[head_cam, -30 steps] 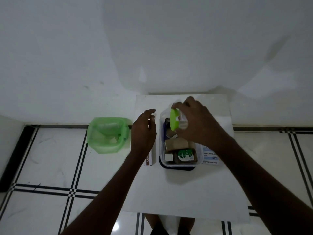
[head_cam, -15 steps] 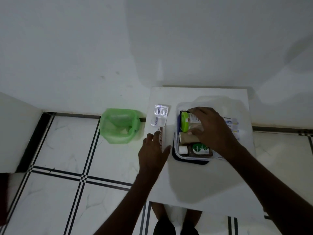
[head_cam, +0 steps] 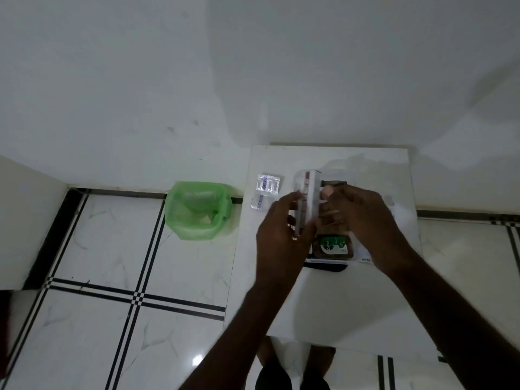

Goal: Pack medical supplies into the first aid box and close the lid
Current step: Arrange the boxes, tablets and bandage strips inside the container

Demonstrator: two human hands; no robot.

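Left of centre, green plastic-lined bin (head_cam: 198,211) on glossy tile; foil sachets (head_cam: 265,191) flat on matte white table (head_cam: 281,291). At centre, left hand (head_cam: 284,235) and right hand (head_cam: 363,218) pinched long white carton (head_cam: 307,202) by its edges, held above clear first aid box (head_cam: 327,258). Judged light, stiff cardboard, crushable, best gripped along long sides; brown Dettol bottle (head_cam: 332,247) lay inside, lower right of centre.
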